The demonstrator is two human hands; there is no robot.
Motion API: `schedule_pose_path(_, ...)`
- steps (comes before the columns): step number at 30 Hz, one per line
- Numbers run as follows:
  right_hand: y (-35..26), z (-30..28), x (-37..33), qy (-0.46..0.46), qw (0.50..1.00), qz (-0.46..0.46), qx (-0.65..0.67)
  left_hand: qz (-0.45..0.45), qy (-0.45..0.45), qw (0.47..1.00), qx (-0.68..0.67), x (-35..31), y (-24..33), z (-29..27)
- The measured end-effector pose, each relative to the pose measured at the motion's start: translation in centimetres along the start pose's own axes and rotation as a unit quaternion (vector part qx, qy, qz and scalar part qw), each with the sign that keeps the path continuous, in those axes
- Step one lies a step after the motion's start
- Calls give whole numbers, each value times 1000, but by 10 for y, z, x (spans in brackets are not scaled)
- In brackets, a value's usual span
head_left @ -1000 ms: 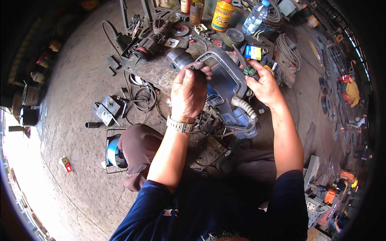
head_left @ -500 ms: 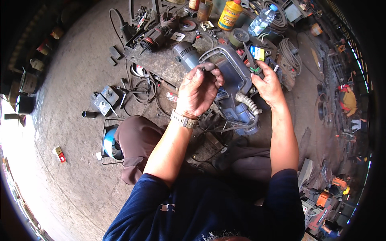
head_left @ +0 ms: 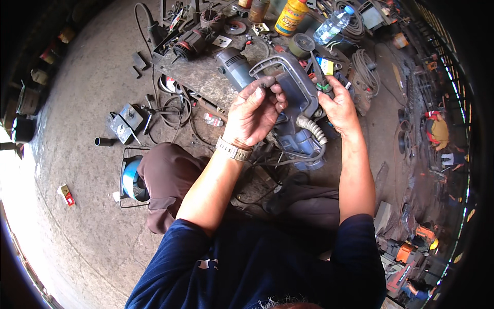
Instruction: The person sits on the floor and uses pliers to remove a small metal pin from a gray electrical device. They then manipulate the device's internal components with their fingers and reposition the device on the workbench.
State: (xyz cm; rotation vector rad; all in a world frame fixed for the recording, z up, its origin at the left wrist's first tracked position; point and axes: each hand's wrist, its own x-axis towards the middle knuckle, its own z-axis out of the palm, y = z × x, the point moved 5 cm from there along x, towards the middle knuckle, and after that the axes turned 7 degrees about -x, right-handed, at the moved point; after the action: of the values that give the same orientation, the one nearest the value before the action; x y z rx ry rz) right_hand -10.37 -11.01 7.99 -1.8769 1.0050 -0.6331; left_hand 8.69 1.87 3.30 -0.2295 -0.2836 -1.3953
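My left hand (head_left: 253, 114) is raised palm toward me, fingers curled in and thumb pressed to the forefinger. Something small and dark seems pinched at the tips, too small to name. In my right hand (head_left: 339, 109) is a knife-like tool (head_left: 319, 77) with a dark pointed blade and a green-and-black handle, the blade pointing up and away. Behind and below both hands lies a large blue-grey power tool (head_left: 296, 92) with a loop handle and a ribbed cable sleeve (head_left: 312, 129). My left hand partly covers its body.
A low, worn bench (head_left: 200, 82) carries a red-and-black motor part (head_left: 191, 44), a yellow bottle (head_left: 291, 18) and a water bottle (head_left: 334, 24). Coiled cable (head_left: 366, 72) lies at the right. A blue round object in a wire frame (head_left: 133, 177) stands by my knee. People work at far right.
The whole view has shifted slightly, so the floor items sit a little farther left. Both hands keep nearly the same pose and hold.
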Motion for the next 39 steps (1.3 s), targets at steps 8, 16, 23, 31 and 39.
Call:
schedule_pose_path(8,8,-1,1,-4,1000,-8,18,13,42,999,26,-1,-3,-5)
schedule_pose_path(16,2,-2,-1,20,1000,-22,-10,36,52,998,20,2,-8,-3)
schedule_pose_path(23,4,-4,0,-9,1000,-13,-8,12,18,999,-23,0,-18,-3)
schedule_pose_path(31,-8,-2,-2,-13,999,-35,-3,3,1,999,-53,0,-21,-3)
schedule_pose_path(39,-18,2,-5,-9,999,-38,5,1,11,998,-69,0,-23,-6)
